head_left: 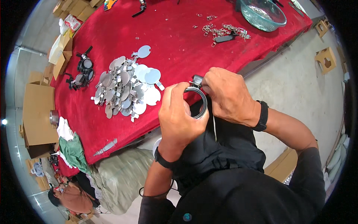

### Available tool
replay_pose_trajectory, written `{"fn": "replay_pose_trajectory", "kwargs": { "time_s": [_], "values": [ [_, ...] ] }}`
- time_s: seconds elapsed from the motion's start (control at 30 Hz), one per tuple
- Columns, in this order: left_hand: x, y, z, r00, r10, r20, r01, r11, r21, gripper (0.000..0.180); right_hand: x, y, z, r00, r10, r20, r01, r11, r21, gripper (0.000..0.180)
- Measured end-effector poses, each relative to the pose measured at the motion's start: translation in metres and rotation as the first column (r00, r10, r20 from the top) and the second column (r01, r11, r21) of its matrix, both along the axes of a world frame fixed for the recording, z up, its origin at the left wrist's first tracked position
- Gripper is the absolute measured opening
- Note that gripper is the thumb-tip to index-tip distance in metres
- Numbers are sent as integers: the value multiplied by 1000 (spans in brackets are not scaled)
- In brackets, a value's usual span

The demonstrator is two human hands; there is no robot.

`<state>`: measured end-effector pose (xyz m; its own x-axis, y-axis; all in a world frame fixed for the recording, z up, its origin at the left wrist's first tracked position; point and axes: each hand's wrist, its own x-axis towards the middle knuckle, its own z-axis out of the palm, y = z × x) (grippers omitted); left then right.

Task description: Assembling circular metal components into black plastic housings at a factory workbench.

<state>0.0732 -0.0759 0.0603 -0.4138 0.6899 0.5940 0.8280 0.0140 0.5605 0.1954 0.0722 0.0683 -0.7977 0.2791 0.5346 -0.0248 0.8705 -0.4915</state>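
My left hand (182,115) is closed round a black round ring-shaped frame (204,102), which it holds above the table's near edge. A small dark, rounded fitting (197,80) joins the ring's top. My right hand (229,98) is closed at that fitting, its fingertips pressed together beside it; anything small between them is hidden. Left of my hands lies a heap of round silver-grey discs with tabs (125,87). Farther left sit several black round pieces with stalks (87,64).
A red cloth covers the table (167,48). Small metal clips (231,30) lie scattered at the far right with a black piece, near a clear bowl (263,18). A green cloth (74,151) hangs at the left corner. Cardboard boxes (41,112) and another person (76,198) are at the left.
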Motion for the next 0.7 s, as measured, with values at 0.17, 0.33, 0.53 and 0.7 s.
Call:
{"fn": "replay_pose_trajectory", "kwargs": {
  "time_s": [0.17, 0.33, 0.53, 0.7],
  "values": [
    [-5, 3, 3, 1000, 23, -14, -23, 1000, 3, 55, -5, 1, 0, 1000, -11, 27, 15, 993, -120, 18],
    [-16, 10, -10, 878, 58, 474, -55, 998, -21, 56, -14, 6, 8, 988, -58, 144, 96, 959, -266, 15],
    [-48, 19, 7, 850, 140, 509, -135, 990, -47, 60, -21, 46, -7, 981, -193, 37, 185, 971, 150, 12],
    [-71, 28, 10, 960, 86, 266, -75, 996, -53, 72, -58, 102, -15, 963, -268, 38, 260, 954, 149, 8]
  ]
}}
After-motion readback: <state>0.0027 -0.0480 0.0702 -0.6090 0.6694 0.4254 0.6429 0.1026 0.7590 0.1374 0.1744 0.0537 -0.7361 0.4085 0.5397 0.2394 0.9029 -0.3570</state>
